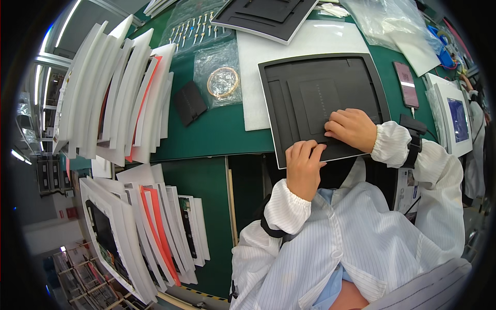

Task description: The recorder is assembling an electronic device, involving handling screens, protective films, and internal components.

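A large black panel [294, 111] with a thin silver rim lies in front of me, its near edge reaching past the table's edge towards my body. On its face are a raised rectangular plate and several grooves. My left hand [305, 168] is at the near edge, its fingers bent over onto the black surface. To the right, my right hand [354, 129] rests on the panel with curled fingers, close to the left fingertips. Both hands look closed; anything small between the fingers is hidden.
White foam sheet [253, 98] lies under the panel. A second black panel [268, 15] is behind it. Nearby are a bagged coil [223, 82], a black flat piece [190, 103] and a phone [406, 85] with a cable. Foam-separated stacks [119, 93] stand left.
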The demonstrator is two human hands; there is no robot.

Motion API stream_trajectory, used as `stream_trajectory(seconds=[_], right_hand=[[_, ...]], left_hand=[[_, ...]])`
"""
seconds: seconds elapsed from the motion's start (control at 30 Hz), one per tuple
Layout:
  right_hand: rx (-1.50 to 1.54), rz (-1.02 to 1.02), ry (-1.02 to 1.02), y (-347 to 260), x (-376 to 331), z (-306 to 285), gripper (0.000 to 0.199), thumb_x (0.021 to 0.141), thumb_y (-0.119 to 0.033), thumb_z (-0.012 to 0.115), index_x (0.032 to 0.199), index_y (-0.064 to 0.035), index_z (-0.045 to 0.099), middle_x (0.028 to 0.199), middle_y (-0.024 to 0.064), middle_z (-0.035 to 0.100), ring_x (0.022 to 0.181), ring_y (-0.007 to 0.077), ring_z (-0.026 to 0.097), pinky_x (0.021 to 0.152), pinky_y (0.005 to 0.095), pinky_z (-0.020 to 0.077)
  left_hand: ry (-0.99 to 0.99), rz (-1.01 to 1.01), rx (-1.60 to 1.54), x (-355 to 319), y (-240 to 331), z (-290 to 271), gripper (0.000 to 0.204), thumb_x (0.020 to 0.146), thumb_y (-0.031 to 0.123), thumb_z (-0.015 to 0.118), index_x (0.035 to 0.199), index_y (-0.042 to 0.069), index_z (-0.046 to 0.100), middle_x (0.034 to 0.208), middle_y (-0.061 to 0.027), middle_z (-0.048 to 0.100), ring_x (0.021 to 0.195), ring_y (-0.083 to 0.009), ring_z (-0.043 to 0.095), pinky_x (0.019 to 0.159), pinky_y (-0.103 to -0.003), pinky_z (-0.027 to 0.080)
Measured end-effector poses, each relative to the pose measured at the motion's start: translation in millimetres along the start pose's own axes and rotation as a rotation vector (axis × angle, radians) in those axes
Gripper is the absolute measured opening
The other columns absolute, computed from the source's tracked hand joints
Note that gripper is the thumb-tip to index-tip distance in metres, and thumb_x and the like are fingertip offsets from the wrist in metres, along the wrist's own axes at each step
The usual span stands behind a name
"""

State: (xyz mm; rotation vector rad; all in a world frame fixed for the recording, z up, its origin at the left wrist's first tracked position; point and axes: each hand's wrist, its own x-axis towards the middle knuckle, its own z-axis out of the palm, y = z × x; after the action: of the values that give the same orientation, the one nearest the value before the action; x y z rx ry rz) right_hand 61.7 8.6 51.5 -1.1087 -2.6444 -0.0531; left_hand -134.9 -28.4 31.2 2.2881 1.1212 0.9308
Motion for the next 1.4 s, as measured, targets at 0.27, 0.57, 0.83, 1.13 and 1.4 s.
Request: stream_trajectory(seconds=[0.27, 0.57, 0.83, 1.13, 1.4], right_hand=[[0.207, 0.116, -0.097, 3.0, 6.0, -9.4, 0.016, 0.079, -0.02, 0.061, 0.079, -0.0067, 0.053, 0.073, 0.0041, 0.049, 0.069, 0.0201, 0.056, 0.058, 0.0308, 0.0468], [-0.014, -0.042, -0.038, 3.5, 3.2, -3.8, 0.017, 0.079, -0.02, 0.06, 0.076, -0.0063, 0.051, 0.072, 0.0041, 0.048, 0.064, 0.0184, 0.053, 0.056, 0.0297, 0.0443], [0.026, 0.025, 0.018, 1.8, 1.7, -1.1, 0.017, 0.075, -0.017, 0.064, 0.08, -0.0067, 0.051, 0.072, 0.0048, 0.048, 0.064, 0.0205, 0.054, 0.055, 0.031, 0.0438], [0.0, 0.0, 0.075, 3.0, 0.2, 3.1, 0.018, 0.074, -0.017, 0.065, 0.078, -0.0068, 0.051, 0.069, 0.0046, 0.048, 0.063, 0.02, 0.053, 0.052, 0.0311, 0.0441], [-0.054, 0.056, 0.083, -2.9, -0.8, 4.9, 0.016, 0.078, -0.021, 0.061, 0.078, -0.008, 0.051, 0.069, 0.0028, 0.049, 0.063, 0.0177, 0.055, 0.053, 0.0293, 0.0448]], left_hand=[[-0.01, -0.009, -0.005, -0.5, 0.6, -1.0, 0.038, 0.059, 0.002, 0.071, 0.095, 0.004, 0.061, 0.093, -0.0059, 0.053, 0.091, -0.0251, 0.049, 0.081, -0.037, 0.036], [0.001, -0.025, -0.014, -0.5, 1.2, 0.6, 0.039, 0.058, 0.001, 0.071, 0.096, 0.004, 0.06, 0.094, -0.0058, 0.053, 0.092, -0.0249, 0.049, 0.082, -0.037, 0.036], [0.018, -0.016, 0.013, 1.3, 3.2, 0.2, 0.037, 0.059, 0.002, 0.071, 0.095, 0.004, 0.06, 0.093, -0.006, 0.053, 0.093, -0.0246, 0.049, 0.082, -0.037, 0.036], [0.019, -0.015, 0.01, 0.4, 2.1, 2.6, 0.037, 0.059, 0.001, 0.07, 0.095, 0.004, 0.06, 0.093, -0.0058, 0.053, 0.092, -0.0245, 0.049, 0.082, -0.037, 0.035], [0.017, -0.011, 0.016, -0.1, 2.6, 2.8, 0.038, 0.059, 0.0, 0.07, 0.096, 0.004, 0.06, 0.094, -0.0064, 0.053, 0.092, -0.0248, 0.049, 0.082, -0.037, 0.035]])
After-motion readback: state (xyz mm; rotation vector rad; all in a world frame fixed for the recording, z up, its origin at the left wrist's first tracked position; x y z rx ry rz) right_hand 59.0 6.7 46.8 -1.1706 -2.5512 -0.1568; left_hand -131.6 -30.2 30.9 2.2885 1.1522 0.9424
